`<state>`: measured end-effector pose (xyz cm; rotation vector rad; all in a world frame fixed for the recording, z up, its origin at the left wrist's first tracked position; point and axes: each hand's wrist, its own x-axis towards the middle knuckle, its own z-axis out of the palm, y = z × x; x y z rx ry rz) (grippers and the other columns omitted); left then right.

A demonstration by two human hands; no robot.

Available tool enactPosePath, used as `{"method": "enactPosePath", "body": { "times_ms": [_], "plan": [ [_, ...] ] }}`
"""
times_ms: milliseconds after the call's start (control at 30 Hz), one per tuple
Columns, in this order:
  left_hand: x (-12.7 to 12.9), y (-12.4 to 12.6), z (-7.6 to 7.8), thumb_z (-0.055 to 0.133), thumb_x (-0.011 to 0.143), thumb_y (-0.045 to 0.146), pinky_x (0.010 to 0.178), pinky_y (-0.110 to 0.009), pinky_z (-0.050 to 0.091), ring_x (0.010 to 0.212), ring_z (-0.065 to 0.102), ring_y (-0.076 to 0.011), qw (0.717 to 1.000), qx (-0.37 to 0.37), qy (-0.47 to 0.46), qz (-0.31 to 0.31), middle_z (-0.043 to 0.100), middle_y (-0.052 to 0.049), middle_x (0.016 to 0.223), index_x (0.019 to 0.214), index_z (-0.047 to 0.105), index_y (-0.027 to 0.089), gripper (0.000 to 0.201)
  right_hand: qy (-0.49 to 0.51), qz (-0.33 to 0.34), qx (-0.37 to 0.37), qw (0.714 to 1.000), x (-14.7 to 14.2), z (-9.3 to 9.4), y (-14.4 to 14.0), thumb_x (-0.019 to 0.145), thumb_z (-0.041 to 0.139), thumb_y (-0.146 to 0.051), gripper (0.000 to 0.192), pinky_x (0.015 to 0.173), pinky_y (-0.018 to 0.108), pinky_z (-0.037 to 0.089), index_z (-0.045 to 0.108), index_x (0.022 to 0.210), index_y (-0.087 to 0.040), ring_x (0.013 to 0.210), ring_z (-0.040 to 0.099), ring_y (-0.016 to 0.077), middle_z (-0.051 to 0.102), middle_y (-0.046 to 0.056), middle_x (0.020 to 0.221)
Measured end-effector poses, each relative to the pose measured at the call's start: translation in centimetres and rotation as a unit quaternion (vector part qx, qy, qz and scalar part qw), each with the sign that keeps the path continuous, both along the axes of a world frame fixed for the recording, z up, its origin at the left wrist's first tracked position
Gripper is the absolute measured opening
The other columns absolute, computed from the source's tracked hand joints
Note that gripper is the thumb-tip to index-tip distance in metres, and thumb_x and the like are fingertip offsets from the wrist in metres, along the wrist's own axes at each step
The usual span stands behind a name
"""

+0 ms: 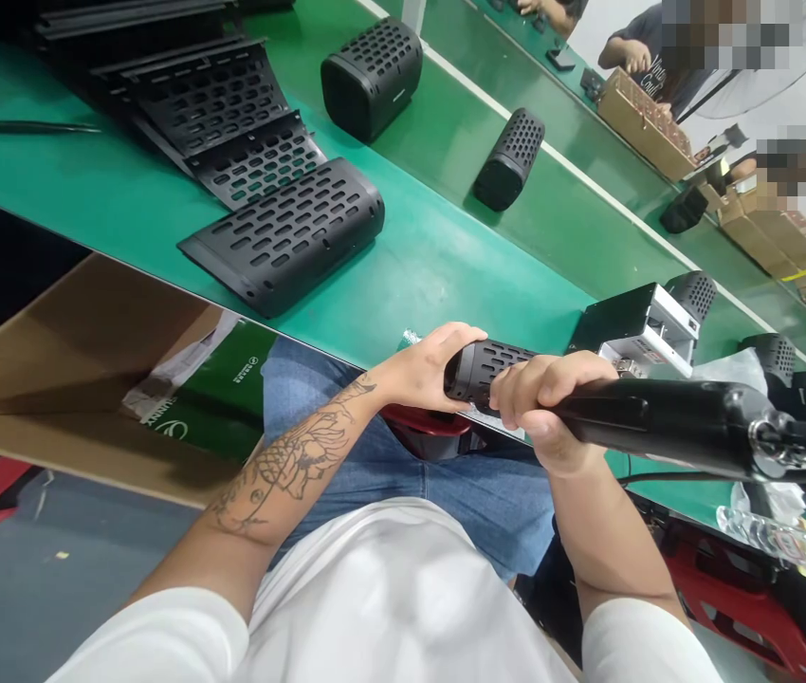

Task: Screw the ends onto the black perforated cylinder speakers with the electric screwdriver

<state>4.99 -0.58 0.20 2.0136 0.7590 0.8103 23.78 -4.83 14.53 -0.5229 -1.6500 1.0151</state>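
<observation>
The left fingers [461, 333] are gripping one end of a black perforated casing [485, 364], which is lying between both hands, with the person's lap [478, 507] below. Judging by its plastic look, the casing is probably handling as something light and stiff, its slots offering some purchase and its smooth end perhaps being slippery; that rounded end, where the left hand [421, 370] is holding it, is looking like a sound place for a grip. These fingers are standing partway open, spanning the casing. The right hand [552, 387] is holding a black cylindrical tool [659, 427] in a snug, closed wrap; whether its fingertips are touching the casing, I cannot tell. Beyond the left fingers and to their left, a perforated shell [296, 228] is resting on the green bench [438, 275]; past the right fingers, a boxy device [613, 323] is standing.
</observation>
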Motion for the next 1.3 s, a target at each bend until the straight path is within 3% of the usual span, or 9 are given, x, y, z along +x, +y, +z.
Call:
{"method": "enactPosePath", "body": {
  "times_ms": [333, 433, 567, 700, 800, 867, 933, 1100, 1300],
  "plan": [
    [0.3, 0.7, -1.2, 0.115, 0.080, 0.045, 0.144, -0.058, 0.062, 0.169, 0.070, -0.0460, 0.998, -0.008, -0.063, -0.005, 0.065, -0.018, 0.183, 0.184, 0.057, 0.031, 0.120, -0.012, -0.015, -0.022, 1.000, 0.1, -1.4, -0.2, 0.106, 0.099, -0.041, 0.031, 0.053, 0.030, 0.063, 0.071, 0.098, -0.032, 0.041, 0.057, 0.0127, 0.069, -0.011, 0.064],
    [0.2, 0.7, -1.3, 0.113, 0.082, 0.045, 0.143, -0.059, 0.062, 0.167, 0.071, -0.0451, 0.998, -0.004, -0.063, -0.006, 0.064, -0.018, 0.183, 0.191, 0.050, 0.031, 0.126, -0.003, -0.007, -0.026, 1.000, 0.1, -1.8, -0.2, 0.106, 0.100, -0.038, 0.025, 0.057, 0.031, 0.065, 0.075, 0.102, -0.033, 0.046, 0.063, 0.0138, 0.074, -0.009, 0.069],
    [-0.5, 0.6, -1.5, 0.114, 0.081, 0.043, 0.142, -0.058, 0.064, 0.164, 0.074, -0.0434, 0.999, 0.015, -0.050, -0.004, 0.067, -0.017, 0.181, 0.189, 0.053, 0.031, 0.124, 0.041, -0.041, -0.009, 0.998, 1.5, 0.7, -0.6, 0.106, 0.102, -0.054, 0.031, 0.057, 0.031, 0.065, 0.079, 0.106, -0.034, 0.044, 0.060, 0.0127, 0.069, -0.011, 0.066],
    [-1.1, 1.6, -1.6, 0.113, 0.081, 0.050, 0.146, -0.060, 0.061, 0.164, 0.074, -0.0445, 0.997, 0.032, -0.048, 0.058, 0.075, -0.017, 0.173, 0.176, 0.067, 0.026, 0.108, 0.094, -0.230, 0.029, 0.968, 8.0, 3.8, -0.6, 0.103, 0.100, -0.069, 0.042, 0.049, 0.030, 0.060, 0.079, 0.111, -0.034, 0.040, 0.055, 0.0128, 0.061, -0.013, 0.062],
    [0.2, 4.2, -0.9, 0.112, 0.081, 0.054, 0.144, -0.062, 0.062, 0.162, 0.076, -0.0449, 0.990, 0.001, -0.041, 0.133, 0.076, -0.016, 0.173, 0.176, 0.067, 0.027, 0.109, 0.072, -0.449, 0.041, 0.890, 14.9, 3.4, 0.4, 0.090, 0.111, -0.066, 0.054, 0.055, 0.031, 0.063, 0.076, 0.104, -0.028, 0.047, 0.062, 0.0145, 0.064, -0.012, 0.063],
    [2.7, 6.8, -0.1, 0.113, 0.080, 0.054, 0.142, -0.063, 0.063, 0.161, 0.076, -0.0450, 0.981, -0.018, -0.044, 0.187, 0.075, -0.016, 0.174, 0.177, 0.066, 0.027, 0.111, 0.060, -0.544, 0.047, 0.836, 18.7, 2.0, 1.4, 0.085, 0.112, -0.072, 0.062, 0.058, 0.034, 0.065, 0.073, 0.096, -0.026, 0.050, 0.065, 0.0155, 0.068, -0.009, 0.064],
    [6.6, 9.9, 1.0, 0.115, 0.079, 0.050, 0.143, -0.062, 0.062, 0.162, 0.075, -0.0451, 0.969, -0.021, -0.054, 0.240, 0.074, -0.018, 0.174, 0.176, 0.066, 0.026, 0.112, 0.067, -0.574, 0.042, 0.815, 21.2, 0.3, 2.2, 0.080, 0.113, -0.077, 0.068, 0.059, 0.036, 0.066, 0.070, 0.092, -0.026, 0.049, 0.065, 0.0164, 0.068, -0.008, 0.061],
    [18.8, 17.7, 3.3, 0.117, 0.081, 0.033, 0.151, -0.055, 0.052, 0.171, 0.067, -0.0432, 0.943, -0.065, -0.085, 0.314, 0.069, -0.021, 0.174, 0.177, 0.063, 0.024, 0.111, 0.093, -0.505, 0.003, 0.858, 22.5, -2.4, 1.3, 0.081, 0.117, -0.060, 0.060, 0.057, 0.036, 0.066, 0.068, 0.086, -0.026, 0.048, 0.063, 0.0157, 0.067, -0.009, 0.058],
    [29.3, 24.5, 3.0, 0.108, 0.094, 0.039, 0.149, -0.054, 0.049, 0.175, 0.062, -0.0436, 0.928, -0.104, -0.064, 0.351, 0.059, -0.027, 0.181, 0.189, 0.047, 0.024, 0.114, 0.076, -0.416, -0.035, 0.905, 22.3, -2.1, -2.5, 0.096, 0.110, -0.042, 0.032, 0.061, 0.038, 0.070, 0.083, 0.098, -0.026, 0.054, 0.071, 0.0175, 0.073, -0.005, 0.067]
  ]
}}
